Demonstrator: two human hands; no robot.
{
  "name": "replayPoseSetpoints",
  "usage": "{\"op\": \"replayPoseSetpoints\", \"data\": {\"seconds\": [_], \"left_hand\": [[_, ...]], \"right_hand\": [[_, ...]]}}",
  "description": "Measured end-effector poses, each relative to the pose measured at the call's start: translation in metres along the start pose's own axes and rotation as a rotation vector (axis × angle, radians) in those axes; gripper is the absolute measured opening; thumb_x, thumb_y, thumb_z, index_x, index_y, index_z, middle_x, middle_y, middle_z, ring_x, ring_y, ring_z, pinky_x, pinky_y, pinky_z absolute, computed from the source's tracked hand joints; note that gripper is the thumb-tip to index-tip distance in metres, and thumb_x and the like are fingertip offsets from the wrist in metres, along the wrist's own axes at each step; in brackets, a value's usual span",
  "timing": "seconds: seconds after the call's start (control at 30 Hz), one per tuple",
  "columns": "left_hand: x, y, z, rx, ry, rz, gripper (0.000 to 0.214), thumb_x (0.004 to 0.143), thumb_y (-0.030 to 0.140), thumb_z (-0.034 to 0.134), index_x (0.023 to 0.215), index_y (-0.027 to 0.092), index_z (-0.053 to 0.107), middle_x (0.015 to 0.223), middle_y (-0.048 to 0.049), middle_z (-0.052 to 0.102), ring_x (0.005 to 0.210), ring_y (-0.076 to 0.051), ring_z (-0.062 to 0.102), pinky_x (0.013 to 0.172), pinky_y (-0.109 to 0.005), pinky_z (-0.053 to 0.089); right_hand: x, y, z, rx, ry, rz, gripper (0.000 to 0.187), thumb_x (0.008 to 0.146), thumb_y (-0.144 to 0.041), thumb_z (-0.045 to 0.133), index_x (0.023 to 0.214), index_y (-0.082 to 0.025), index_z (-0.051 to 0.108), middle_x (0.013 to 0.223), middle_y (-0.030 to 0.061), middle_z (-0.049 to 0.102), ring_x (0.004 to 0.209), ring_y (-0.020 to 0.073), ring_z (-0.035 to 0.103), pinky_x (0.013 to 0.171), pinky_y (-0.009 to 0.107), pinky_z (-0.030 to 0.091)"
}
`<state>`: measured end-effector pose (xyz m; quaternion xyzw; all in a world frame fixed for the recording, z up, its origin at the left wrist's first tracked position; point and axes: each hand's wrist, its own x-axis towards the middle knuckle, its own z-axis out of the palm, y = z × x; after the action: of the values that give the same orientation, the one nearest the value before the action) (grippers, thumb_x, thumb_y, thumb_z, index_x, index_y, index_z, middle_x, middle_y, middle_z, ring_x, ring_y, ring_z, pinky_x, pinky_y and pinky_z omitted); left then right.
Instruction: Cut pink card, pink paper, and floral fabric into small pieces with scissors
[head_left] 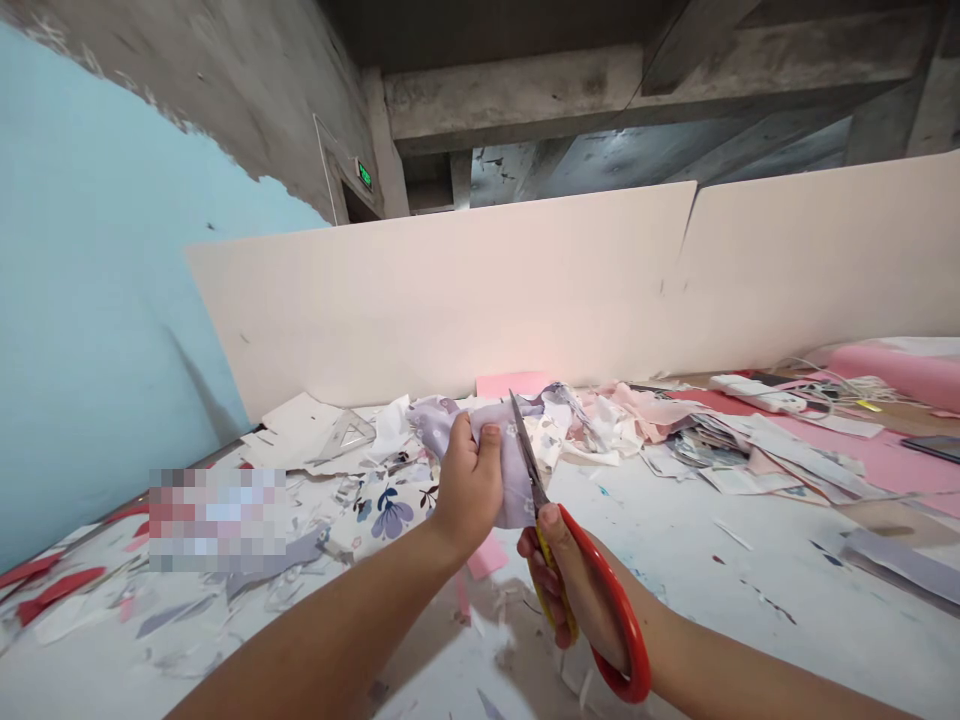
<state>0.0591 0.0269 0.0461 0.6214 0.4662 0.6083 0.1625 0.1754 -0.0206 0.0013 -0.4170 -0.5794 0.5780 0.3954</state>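
Observation:
My left hand (469,485) is closed round a crumpled piece of pale lilac paper (501,440), held up above the table. My right hand (574,590) grips a pair of scissors (574,560) with red and yellow handles. The steel blades point up and away and rest against the right side of the lilac paper, just beside my left thumb. Whether the blades are apart or together is hard to tell.
The white table (675,560) is littered with paper scraps, floral pieces (386,510) and a clear set square (341,437) at the left. Pink sheets (885,455), a white power strip (757,392) and cables lie at the right. A pale board (525,290) stands along the back.

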Motion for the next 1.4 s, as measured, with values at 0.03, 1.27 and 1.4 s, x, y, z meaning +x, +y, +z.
{"op": "replayPoseSetpoints", "data": {"seconds": [0.03,1.27,1.4], "left_hand": [[0.0001,0.0,-0.0001,0.003,-0.002,0.001,0.02,0.083,0.04,0.035,0.078,0.021,0.04,0.066,0.0038,0.05,0.062,-0.011,0.049,0.06,-0.024,0.038],[0.0049,-0.0041,-0.0017,0.026,0.051,-0.045,0.024,0.082,0.043,0.035,0.079,0.02,0.041,0.065,0.0036,0.048,0.06,-0.012,0.048,0.059,-0.024,0.037],[0.0043,-0.0046,-0.0019,-0.001,0.032,-0.049,0.023,0.082,0.043,0.035,0.08,0.021,0.04,0.064,0.0042,0.047,0.06,-0.011,0.047,0.058,-0.023,0.036]], "right_hand": [[-0.0002,-0.0005,0.0,0.001,-0.004,-0.006,0.053,0.075,-0.067,0.024,0.073,-0.018,0.043,0.052,-0.0068,0.032,0.04,0.0053,0.031,0.035,0.02,0.036],[-0.0035,-0.0051,-0.0004,-0.103,0.021,0.153,0.058,0.069,-0.073,0.025,0.071,-0.018,0.042,0.042,-0.009,0.033,0.029,0.0043,0.03,0.03,0.019,0.032],[-0.0021,0.0001,0.0005,-0.023,0.019,0.101,0.053,0.074,-0.067,0.028,0.074,-0.017,0.044,0.043,-0.0071,0.038,0.034,0.0063,0.036,0.037,0.02,0.035]]}}
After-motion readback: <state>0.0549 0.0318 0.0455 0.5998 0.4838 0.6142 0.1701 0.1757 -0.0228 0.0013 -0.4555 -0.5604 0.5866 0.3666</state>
